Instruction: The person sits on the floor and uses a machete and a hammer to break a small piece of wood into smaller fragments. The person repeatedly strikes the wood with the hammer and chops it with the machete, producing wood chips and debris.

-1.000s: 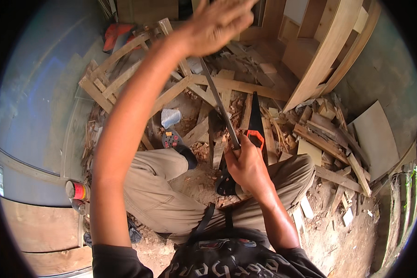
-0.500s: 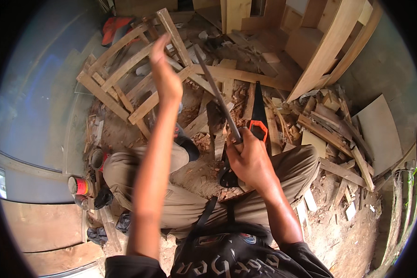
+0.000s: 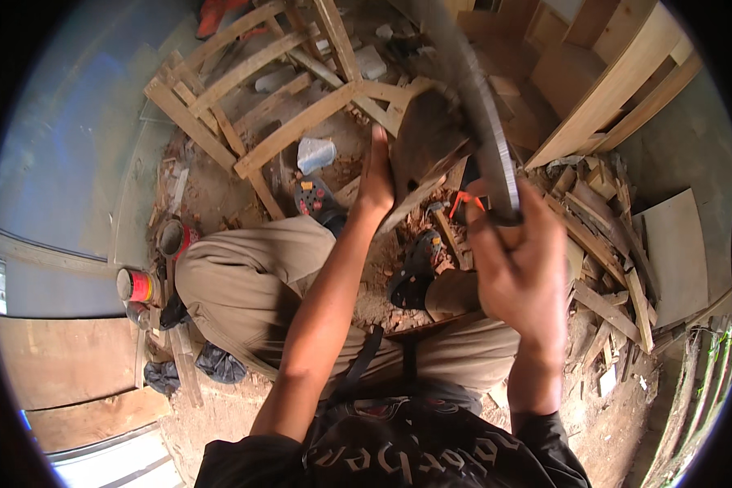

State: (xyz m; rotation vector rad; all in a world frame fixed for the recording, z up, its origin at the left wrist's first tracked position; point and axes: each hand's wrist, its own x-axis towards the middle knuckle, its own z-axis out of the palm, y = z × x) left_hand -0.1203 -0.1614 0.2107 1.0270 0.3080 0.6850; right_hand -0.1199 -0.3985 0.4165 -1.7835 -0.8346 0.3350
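My right hand (image 3: 522,272) is closed round the handle end of a machete (image 3: 494,122), its long metal blade pointing up and away, blurred toward the far end. The blade is beside a thick dark piece of wood (image 3: 429,134), raised and tilted in front of me. My left hand (image 3: 374,179) grips that wood along its left side; most of its fingers are hidden behind it. Between the wood and my right hand shows the orange handle of a handsaw (image 3: 465,200), the rest of it mostly covered.
A nailed wooden frame (image 3: 297,130) lies ahead on the left. Scrap boards (image 3: 602,236) are heaped at the right, near a pale wooden cabinet (image 3: 602,89). Open cans (image 3: 136,285) stand left of my knee. Wood chips and a whitish block (image 3: 315,154) lie on the dirt floor.
My left hand has come down from the raised position and taken hold of the dark wood, which is lifted higher. The machete in my right hand has moved right and turned.
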